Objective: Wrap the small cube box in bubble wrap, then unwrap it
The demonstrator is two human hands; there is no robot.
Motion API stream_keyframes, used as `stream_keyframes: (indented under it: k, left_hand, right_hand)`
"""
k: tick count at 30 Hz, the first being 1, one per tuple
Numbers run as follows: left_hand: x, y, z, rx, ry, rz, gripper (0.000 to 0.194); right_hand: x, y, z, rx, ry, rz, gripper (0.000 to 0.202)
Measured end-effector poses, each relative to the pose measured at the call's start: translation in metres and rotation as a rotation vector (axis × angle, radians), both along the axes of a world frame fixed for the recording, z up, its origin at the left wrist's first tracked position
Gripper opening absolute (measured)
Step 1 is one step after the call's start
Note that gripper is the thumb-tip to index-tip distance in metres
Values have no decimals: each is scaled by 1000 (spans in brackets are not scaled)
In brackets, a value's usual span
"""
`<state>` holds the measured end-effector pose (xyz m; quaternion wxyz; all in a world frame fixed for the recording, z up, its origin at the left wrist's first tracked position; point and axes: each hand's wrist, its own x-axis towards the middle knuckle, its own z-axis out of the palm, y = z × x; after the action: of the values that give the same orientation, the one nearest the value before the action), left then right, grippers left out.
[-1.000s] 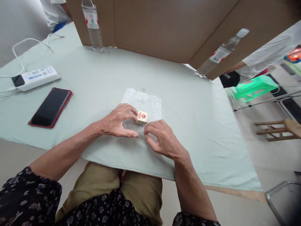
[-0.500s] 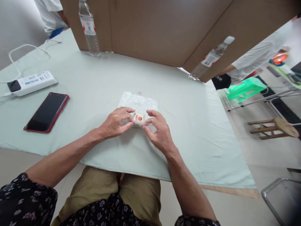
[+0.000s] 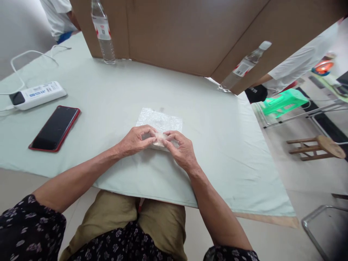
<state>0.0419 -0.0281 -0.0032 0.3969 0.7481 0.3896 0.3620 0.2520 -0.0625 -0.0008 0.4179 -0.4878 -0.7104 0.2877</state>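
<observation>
Both bare arms reach forward and come close together in the middle. The left hand lies palm down with its fingers bent, and the thumb and first finger tips press together. The right hand is also palm down, its fingers curled in toward the left one. The fingertips of both hands almost touch. Both wrists stay low

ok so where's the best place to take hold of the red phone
Probably by its two long edges, near the middle, coming straight down from above: the red phone lies flat, screen up, on the table, apart from the power strip, with both edges free.
</observation>
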Motion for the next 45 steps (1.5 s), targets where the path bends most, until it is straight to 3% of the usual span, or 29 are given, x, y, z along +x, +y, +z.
stream_keyframes:
  k: [13,24,26,31,35,39,45]
  left_hand:
    - [-1,-2,1,-65,-63,0,9]
    - [-1,-2,5,-154,-14,25,11]
    - [0,-2,6,-181,-2,26,12]
    - [0,-2,8,-250,24,59,15]
    - [1,-2,9,-248,54,66,15]
    - [0,0,7,-215,61,77,17]
    - [-16,8,15,-194,136,-67,26]
  right_hand:
    - [-8,-4,-4,18,33,-62,14]
    - [-4,-2,-6,-65,10,-71,7]
    - [1,0,-6,8,-83,-139,6]
    - [2,-10,6,437,-366,-377,5]
    - [-11,-23,13,495,-495,-221,9]
    - [-20,-22,5,434,-642,-32,13]
    - [-19,-18,-1,404,-653,-18,15]
